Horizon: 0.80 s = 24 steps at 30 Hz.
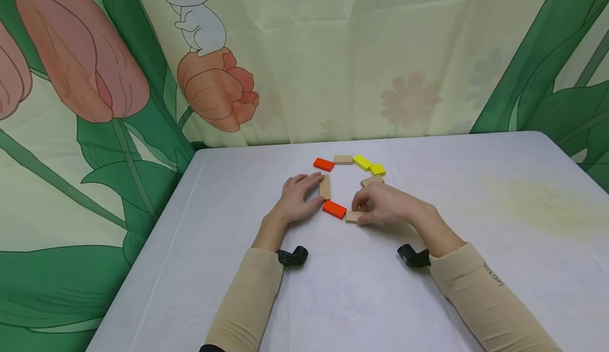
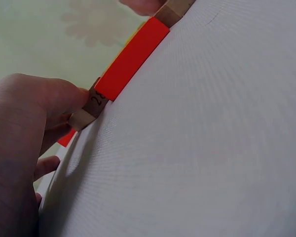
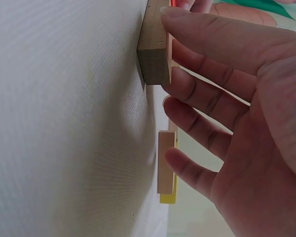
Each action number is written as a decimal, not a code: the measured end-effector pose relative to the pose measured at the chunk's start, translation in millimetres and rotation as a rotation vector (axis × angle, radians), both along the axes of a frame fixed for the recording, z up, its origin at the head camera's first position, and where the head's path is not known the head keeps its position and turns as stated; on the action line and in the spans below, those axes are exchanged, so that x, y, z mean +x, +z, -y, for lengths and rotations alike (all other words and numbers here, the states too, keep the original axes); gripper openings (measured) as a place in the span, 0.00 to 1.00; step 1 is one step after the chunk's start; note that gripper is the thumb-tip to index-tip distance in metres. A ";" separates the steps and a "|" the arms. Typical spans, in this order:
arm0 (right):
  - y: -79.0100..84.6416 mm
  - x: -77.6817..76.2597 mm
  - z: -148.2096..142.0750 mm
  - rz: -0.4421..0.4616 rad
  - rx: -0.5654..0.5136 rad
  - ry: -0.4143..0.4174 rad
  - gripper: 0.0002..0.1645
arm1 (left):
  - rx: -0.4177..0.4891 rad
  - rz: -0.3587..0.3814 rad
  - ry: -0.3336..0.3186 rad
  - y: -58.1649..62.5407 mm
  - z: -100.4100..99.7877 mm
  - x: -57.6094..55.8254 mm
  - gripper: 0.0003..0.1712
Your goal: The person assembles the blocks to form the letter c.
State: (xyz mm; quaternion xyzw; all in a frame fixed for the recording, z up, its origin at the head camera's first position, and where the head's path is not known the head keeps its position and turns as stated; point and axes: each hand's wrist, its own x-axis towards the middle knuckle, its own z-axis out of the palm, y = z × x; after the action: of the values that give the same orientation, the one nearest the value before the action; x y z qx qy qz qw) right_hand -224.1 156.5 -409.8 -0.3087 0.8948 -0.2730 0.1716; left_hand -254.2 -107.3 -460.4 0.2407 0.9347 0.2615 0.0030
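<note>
Small flat wooden blocks form a rough ring on the white table. My left hand lies at the ring's left side, its fairly straight fingers and thumb touching a plain wooden block. In the left wrist view, dark digits mark that block beside the thumb. At the front, my right hand pinches another plain block between thumb and fingers, covering its right part. That block shows its end in the right wrist view. A red block sits between these two plain blocks.
Along the ring's back are a red block, a plain block and two yellow blocks. Another plain block lies just behind the right hand. A printed curtain hangs behind the table's far edge.
</note>
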 end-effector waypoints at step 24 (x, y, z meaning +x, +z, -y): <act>1.1 -0.8 0.2 0.023 0.013 -0.009 0.09 | -0.004 0.003 -0.006 0.1 -0.3 0.2 0.36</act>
State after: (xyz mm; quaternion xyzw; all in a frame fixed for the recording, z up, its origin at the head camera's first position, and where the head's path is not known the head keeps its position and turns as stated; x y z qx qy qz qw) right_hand -224.9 156.3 -408.7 -0.3003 0.8959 -0.2715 0.1829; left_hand -254.0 -107.1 -460.3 0.2433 0.9345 0.2599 0.0057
